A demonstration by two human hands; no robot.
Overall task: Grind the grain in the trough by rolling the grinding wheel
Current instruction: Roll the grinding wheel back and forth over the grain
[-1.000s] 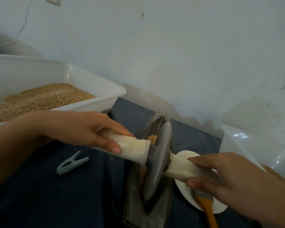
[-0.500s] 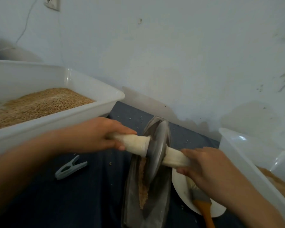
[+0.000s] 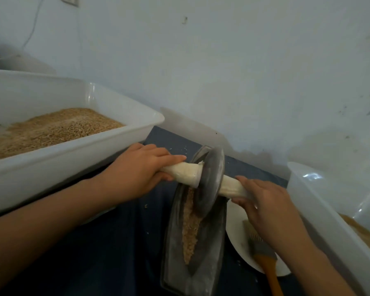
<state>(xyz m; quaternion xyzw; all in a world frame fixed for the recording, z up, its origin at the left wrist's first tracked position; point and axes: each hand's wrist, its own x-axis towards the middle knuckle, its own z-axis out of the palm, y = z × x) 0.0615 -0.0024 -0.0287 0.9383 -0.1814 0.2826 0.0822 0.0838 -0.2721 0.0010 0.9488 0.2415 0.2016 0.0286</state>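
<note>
A dark metal boat-shaped trough (image 3: 175,242) lies on the dark blue cloth, with a strip of tan crushed grain (image 3: 190,223) along its groove. The grey grinding wheel (image 3: 209,180) stands on edge in the far half of the trough, with a white wrapped handle sticking out on each side. My left hand (image 3: 137,171) grips the left handle (image 3: 184,170). My right hand (image 3: 263,201) curls round the right handle (image 3: 231,186). The far tip of the trough is hidden behind the wheel.
A white tub (image 3: 77,150) of whole grain stands at the left, close to my left forearm. A translucent tub (image 3: 320,199) with some grain is at the right. A white plate (image 3: 237,236) holding an orange-handled brush (image 3: 265,259) lies beside the trough. The wall is just behind.
The wheel has rolled away from me toward the far end of the trough, uncovering the grain strip nearer me. Both hands moved forward with the handles. The view has tilted down slightly.
</note>
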